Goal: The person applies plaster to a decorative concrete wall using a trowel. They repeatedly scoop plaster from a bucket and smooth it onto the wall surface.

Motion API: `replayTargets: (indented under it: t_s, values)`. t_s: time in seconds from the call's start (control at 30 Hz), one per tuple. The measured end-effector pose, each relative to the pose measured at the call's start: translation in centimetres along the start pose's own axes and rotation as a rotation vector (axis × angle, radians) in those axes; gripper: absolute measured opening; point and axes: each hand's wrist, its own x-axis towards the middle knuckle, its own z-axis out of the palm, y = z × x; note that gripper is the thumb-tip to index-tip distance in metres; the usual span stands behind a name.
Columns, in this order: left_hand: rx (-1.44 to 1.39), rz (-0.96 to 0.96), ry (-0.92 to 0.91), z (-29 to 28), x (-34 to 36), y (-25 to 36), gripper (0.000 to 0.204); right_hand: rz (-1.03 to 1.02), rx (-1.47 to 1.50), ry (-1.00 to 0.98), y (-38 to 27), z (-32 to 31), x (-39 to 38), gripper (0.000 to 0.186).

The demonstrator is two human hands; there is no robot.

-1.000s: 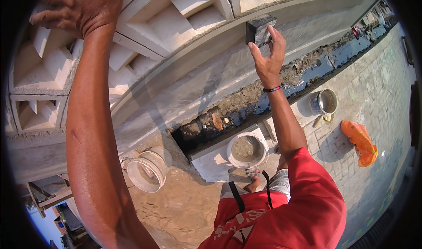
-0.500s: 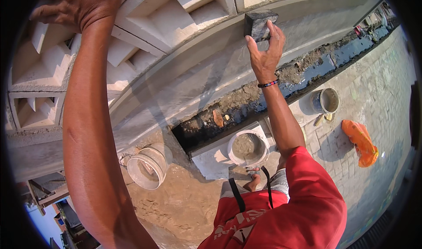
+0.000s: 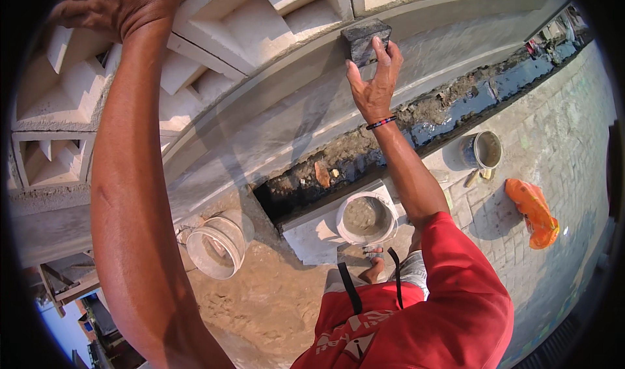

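Observation:
My right hand [image 3: 376, 85] grips a dark grey rectangular block [image 3: 364, 42], thumb and fingers spread over its near side. The block is pressed to the smooth grey plaster band [image 3: 293, 85] just below the pale openwork blocks; whether it is sponge or something harder I cannot tell. At the upper left my left hand [image 3: 124, 4] rests against the openwork block wall [image 3: 241, 30]. Its fingers reach toward the dark rim of the picture, partly cut off, and no tool shows in it.
Below the wall runs a muddy drain [image 3: 306, 180] with dark water. A bucket of wet mortar [image 3: 340, 222] stands on a pale board [image 3: 306, 242]. Another white bucket [image 3: 237, 265] is on the sandy ground; a third bucket [image 3: 478, 151] and an orange bag [image 3: 530, 212] lie right, on paving.
My right hand has slid the dark block leftward and slightly down along the plaster band. My left hand stays at nearly the same place on the wall.

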Motion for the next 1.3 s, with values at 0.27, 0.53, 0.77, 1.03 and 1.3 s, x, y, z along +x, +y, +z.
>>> replayTargets:
  t_s: [0.27,0.53,0.77,1.03,1.3]
  values:
    - [-0.085,0.014,0.047,-0.1,-0.3,-0.5,0.063,0.062,-0.17,-0.131,-2.2,-5.9,1.2,0.059]
    - [-0.016,0.057,0.164,2.2,0.2,-1.2,0.062,-0.083,-0.51,-0.252,-2.6,-6.1,7.6,0.048]
    - [0.002,-0.008,0.105,1.5,0.3,-0.3,0.062,-0.154,-0.475,-0.359,-7.2,-3.4,5.6,0.05]
    - [-0.085,-0.02,-0.008,0.4,0.1,-0.6,0.063,-0.121,-0.295,-0.321,-8.6,-4.7,5.7,0.048]
    - [-0.063,0.008,0.029,0.4,-0.2,-0.2,0.065,-0.088,-0.561,-0.306,-3.9,-5.2,7.7,0.048]
